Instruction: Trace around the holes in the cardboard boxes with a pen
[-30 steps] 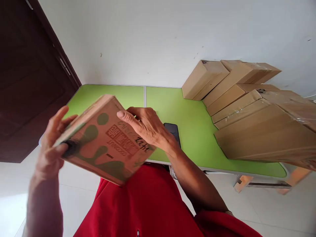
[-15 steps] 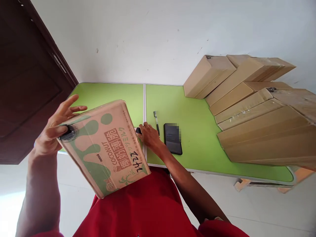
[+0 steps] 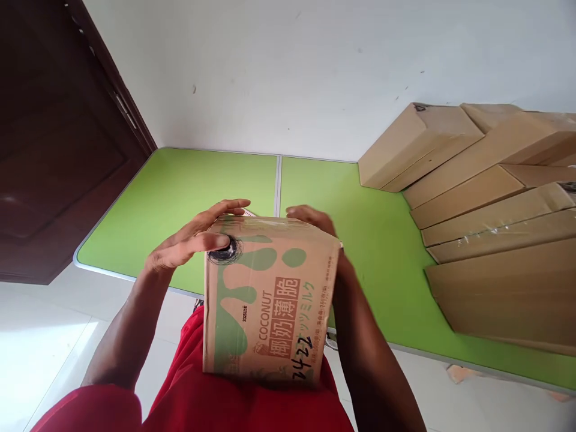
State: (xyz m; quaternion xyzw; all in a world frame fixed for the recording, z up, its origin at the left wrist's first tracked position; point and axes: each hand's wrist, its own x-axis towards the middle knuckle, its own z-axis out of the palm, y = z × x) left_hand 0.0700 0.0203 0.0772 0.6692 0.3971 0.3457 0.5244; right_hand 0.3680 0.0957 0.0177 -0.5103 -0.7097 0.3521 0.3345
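Note:
A printed cardboard box (image 3: 252, 270) is tilted up against my red shirt, its green-patterned face and handwritten "2422" towards me. My left hand (image 3: 198, 237) grips its upper left corner, thumb over a black scribbled patch and fingers behind. At the upper right edge my right hand (image 3: 312, 217) curls round the far side of the box; it is slightly blurred and partly hidden, and I cannot see whether it also holds something small. A small strip with red marks (image 3: 249, 212) peeks out behind the box, too little of it showing to name.
Several plain cardboard boxes (image 3: 468, 156) stand close together on the right of the green table (image 3: 216, 180). A pale seam (image 3: 278, 186) crosses the tabletop. Behind it rises a white wall (image 3: 270, 72), with a dark brown door (image 3: 58, 144) at the left.
The box has moved right and is turned more upright, in front of my chest. My right hand has come from the tabletop to the box. The phone and brush-like tool are now out of sight.

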